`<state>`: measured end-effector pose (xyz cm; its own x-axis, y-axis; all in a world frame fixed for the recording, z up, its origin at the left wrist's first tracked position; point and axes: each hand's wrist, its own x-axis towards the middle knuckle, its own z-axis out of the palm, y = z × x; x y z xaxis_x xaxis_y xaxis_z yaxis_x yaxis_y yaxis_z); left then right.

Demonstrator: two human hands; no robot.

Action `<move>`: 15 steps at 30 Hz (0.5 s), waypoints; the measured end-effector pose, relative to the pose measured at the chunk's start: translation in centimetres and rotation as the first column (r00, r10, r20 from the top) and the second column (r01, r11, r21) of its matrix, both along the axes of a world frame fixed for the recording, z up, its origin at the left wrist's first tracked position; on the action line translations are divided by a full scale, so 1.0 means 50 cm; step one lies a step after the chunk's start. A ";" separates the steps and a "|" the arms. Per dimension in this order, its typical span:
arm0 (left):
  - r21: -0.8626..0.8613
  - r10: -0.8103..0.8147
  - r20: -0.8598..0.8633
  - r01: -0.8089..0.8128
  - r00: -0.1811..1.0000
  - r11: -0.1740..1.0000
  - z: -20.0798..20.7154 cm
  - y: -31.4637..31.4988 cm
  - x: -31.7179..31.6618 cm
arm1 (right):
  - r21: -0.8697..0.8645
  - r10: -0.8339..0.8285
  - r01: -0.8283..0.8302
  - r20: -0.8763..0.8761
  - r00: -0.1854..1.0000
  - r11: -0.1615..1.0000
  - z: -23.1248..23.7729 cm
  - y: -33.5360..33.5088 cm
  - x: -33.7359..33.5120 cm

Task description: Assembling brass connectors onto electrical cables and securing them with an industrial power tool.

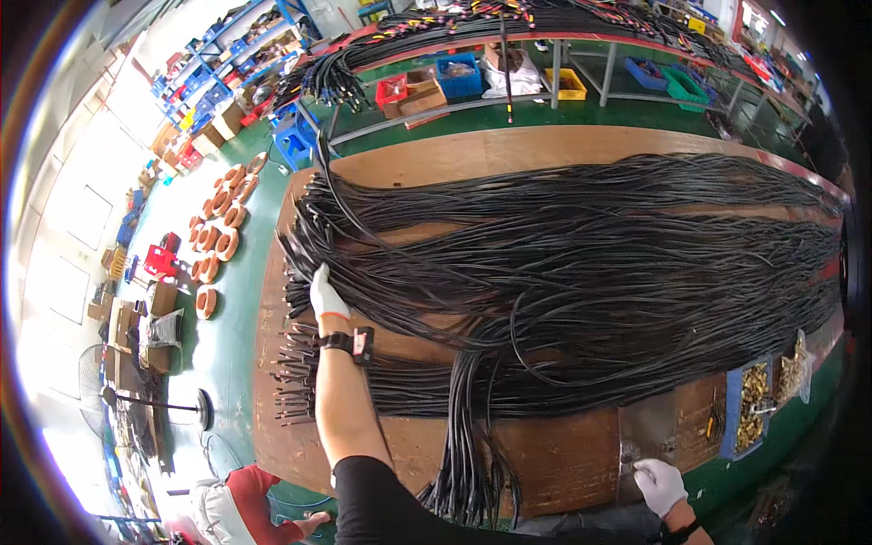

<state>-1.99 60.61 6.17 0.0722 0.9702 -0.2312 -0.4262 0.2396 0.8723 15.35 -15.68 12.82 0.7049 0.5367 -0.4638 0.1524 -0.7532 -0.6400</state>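
Long black cables (pixel 563 263) lie in thick bundles along the brown work table (pixel 563 454), with their cut ends gathered at the left. My left hand (pixel 328 296), in a white glove, reaches over these ends and is closed around some black cables; its fingertips are partly hidden. One bunch of cables (pixel 461 427) bends toward me and hangs over the near edge. By the near right edge is my right hand (pixel 660 486), also gloved in white. Its fingers are curled together, and anything they hold is too small to make out.
A blue bin (pixel 732 413) of brass-coloured fittings and a clear plastic bag (pixel 797 372) sit at the table's right. Behind stands a rack (pixel 554 86) loaded with cables and bins. Orange-brown coils (pixel 218 218), a fan (pixel 202 409) and a seated person (pixel 250 500) are on the left.
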 end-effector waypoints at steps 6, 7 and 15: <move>-0.344 0.012 0.108 0.026 0.994 0.939 -0.194 0.014 -0.112 | -0.112 0.118 -0.119 -0.019 0.993 0.987 0.016 0.043 -0.005; -0.371 -0.039 0.118 0.081 0.992 0.925 -0.198 0.011 -0.121 | -0.114 0.139 -0.142 -0.033 0.990 0.983 0.013 0.059 -0.001; 0.136 0.244 -0.710 -0.212 0.660 0.968 -0.215 0.032 -0.176 | -0.064 0.155 -0.162 -0.110 0.982 0.985 -0.055 0.105 0.038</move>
